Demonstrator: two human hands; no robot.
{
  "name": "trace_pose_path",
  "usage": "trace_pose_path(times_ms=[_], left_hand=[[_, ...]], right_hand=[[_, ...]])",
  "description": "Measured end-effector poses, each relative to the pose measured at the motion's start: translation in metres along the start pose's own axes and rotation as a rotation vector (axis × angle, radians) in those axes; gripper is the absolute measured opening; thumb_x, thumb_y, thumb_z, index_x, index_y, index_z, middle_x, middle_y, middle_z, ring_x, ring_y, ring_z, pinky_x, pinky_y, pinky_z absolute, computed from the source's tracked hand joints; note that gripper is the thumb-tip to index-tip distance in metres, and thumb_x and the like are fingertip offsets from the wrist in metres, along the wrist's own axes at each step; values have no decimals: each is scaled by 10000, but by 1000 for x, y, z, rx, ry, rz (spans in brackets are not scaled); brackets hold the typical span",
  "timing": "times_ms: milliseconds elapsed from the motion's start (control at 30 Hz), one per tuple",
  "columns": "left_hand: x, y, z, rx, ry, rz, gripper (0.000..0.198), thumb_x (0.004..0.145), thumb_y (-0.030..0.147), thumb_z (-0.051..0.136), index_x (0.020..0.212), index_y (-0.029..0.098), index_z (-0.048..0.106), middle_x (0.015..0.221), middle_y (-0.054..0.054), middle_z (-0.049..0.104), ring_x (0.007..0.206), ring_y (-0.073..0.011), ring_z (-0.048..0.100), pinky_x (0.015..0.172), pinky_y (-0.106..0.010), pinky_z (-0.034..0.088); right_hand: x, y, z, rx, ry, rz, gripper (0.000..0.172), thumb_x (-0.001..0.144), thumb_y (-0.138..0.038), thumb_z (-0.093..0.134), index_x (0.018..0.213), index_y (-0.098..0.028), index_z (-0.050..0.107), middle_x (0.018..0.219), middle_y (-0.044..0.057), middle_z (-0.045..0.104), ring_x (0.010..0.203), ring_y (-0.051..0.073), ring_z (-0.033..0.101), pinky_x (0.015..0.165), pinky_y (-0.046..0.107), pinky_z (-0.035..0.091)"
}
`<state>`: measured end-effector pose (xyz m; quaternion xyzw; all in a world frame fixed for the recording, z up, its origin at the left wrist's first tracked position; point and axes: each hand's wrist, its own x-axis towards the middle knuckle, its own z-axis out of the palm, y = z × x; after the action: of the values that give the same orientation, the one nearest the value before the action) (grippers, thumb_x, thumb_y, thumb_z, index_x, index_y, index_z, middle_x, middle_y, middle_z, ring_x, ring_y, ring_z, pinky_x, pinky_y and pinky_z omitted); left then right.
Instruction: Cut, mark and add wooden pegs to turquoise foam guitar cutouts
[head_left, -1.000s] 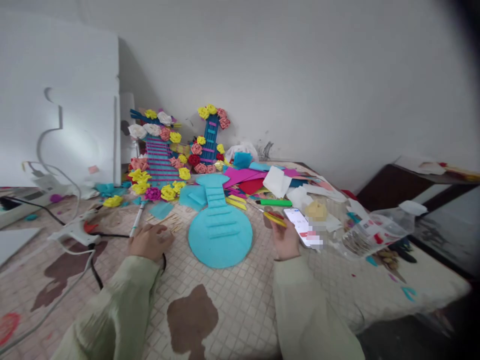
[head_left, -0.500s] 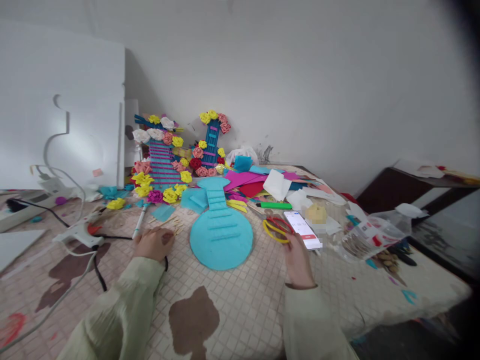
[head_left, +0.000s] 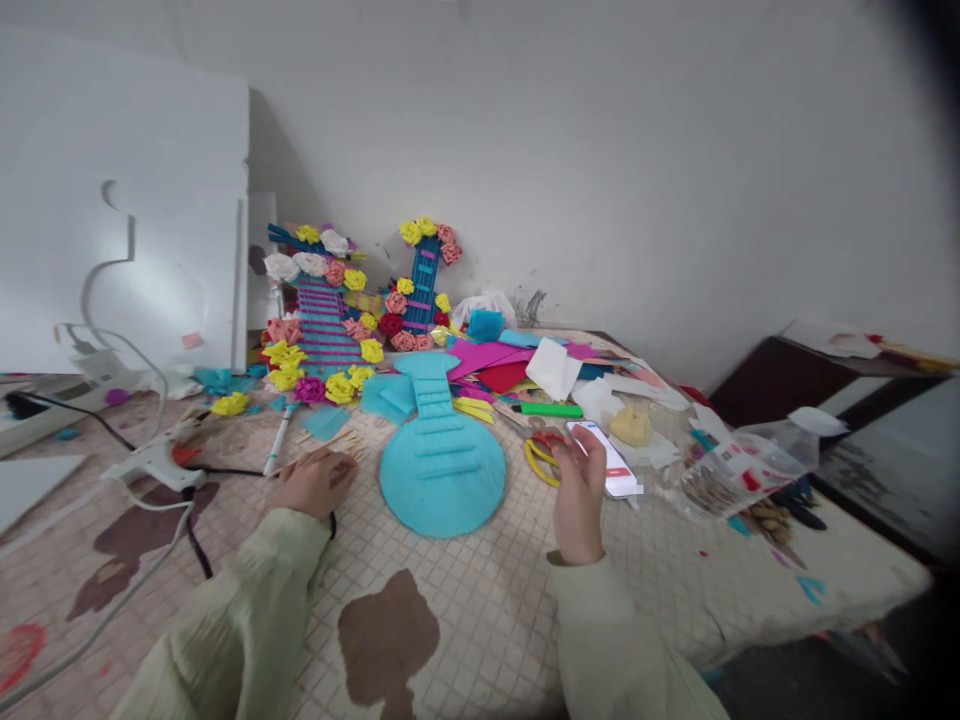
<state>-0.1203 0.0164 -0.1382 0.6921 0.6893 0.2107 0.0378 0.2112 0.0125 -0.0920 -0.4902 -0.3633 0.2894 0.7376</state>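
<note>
My left hand (head_left: 313, 482) rests on the table with bent fingers, beside thin wooden sticks (head_left: 346, 440); its fingertips are partly hidden, and what they grip cannot be made out. Between my hands lies a flat blue guitar-shaped cutout (head_left: 442, 495), a round body with a narrow neck and raised crosswise strips. My right hand (head_left: 580, 492) hovers at the scissors (head_left: 541, 464) with yellow and red handles, its fingers apart and covering part of the handles. Right behind that hand is a lit phone (head_left: 616, 470). A white marker (head_left: 280, 440) lies by my left hand.
Two flower-covered stick models (head_left: 328, 325) stand against the wall. Coloured paper (head_left: 502, 375) and a green cutter (head_left: 551, 410) lie behind the cutout. A power strip (head_left: 161, 460) with cables is at left. On the right lies a clear plastic container (head_left: 739, 470).
My right hand has shifted left and slightly up, its fingers loosening from the scissors' handles, which stay on the table. My left hand has moved slightly right and up over the sticks.
</note>
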Motion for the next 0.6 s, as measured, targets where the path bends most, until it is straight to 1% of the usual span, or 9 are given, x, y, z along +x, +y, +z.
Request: trace_pose_path(times_ms=[100, 167, 267, 333, 400, 467, 600], left_hand=[[1, 0, -1, -11, 3, -9, 227, 745, 388, 459, 797, 258, 637, 930, -25, 655, 948, -231, 568, 809, -365, 415], [1, 2, -3, -28, 37, -28, 249, 769, 376, 416, 806, 237, 618, 909, -43, 654, 928, -236, 571, 799, -371, 419], [3, 7, -7, -75, 94, -41, 284, 797, 376, 368, 861, 209, 588, 854, -53, 654, 861, -206, 587, 783, -331, 441], [3, 11, -10, -98, 117, -37, 299, 805, 380, 358, 892, 200, 581, 877, -53, 654, 862, -188, 586, 795, -306, 443], [3, 14, -12, -98, 121, -48, 287, 798, 363, 372, 887, 202, 593, 903, -52, 655, 892, -194, 580, 820, -317, 435], [2, 15, -13, -81, 111, -79, 264, 779, 343, 403, 868, 206, 610, 895, -52, 658, 909, -216, 577, 831, -346, 427], [1, 15, -15, -27, 89, -145, 239, 755, 345, 447, 874, 222, 614, 902, -39, 661, 914, -227, 583, 799, -357, 423]], right_hand=[[-3, -4, 12, -12, -101, -39, 334, 684, -306, 604, 996, -213, 533, 1034, 35, 549, 992, 196, 506, 833, 334, 411], [-8, -7, 20, -16, -215, -57, 256, 703, -294, 593, 940, -204, 556, 976, 31, 577, 938, 188, 527, 809, 323, 412], [-20, -13, 32, -37, -485, -36, 157, 752, -267, 566, 888, -191, 576, 837, 21, 603, 821, 173, 559, 762, 313, 424], [-29, -17, 40, -67, -667, 1, 130, 777, -256, 550, 882, -188, 588, 792, 20, 608, 778, 170, 571, 736, 309, 433], [-35, -20, 49, -84, -787, 30, 119, 791, -250, 539, 873, -190, 601, 787, 22, 614, 767, 170, 583, 718, 305, 442], [-37, -20, 57, -87, -838, 36, 110, 795, -241, 531, 855, -192, 610, 782, 19, 620, 762, 166, 591, 716, 299, 446], [-30, -13, 71, -65, -851, 8, 106, 793, -236, 524, 824, -186, 612, 741, 12, 620, 734, 156, 586, 714, 293, 450]])
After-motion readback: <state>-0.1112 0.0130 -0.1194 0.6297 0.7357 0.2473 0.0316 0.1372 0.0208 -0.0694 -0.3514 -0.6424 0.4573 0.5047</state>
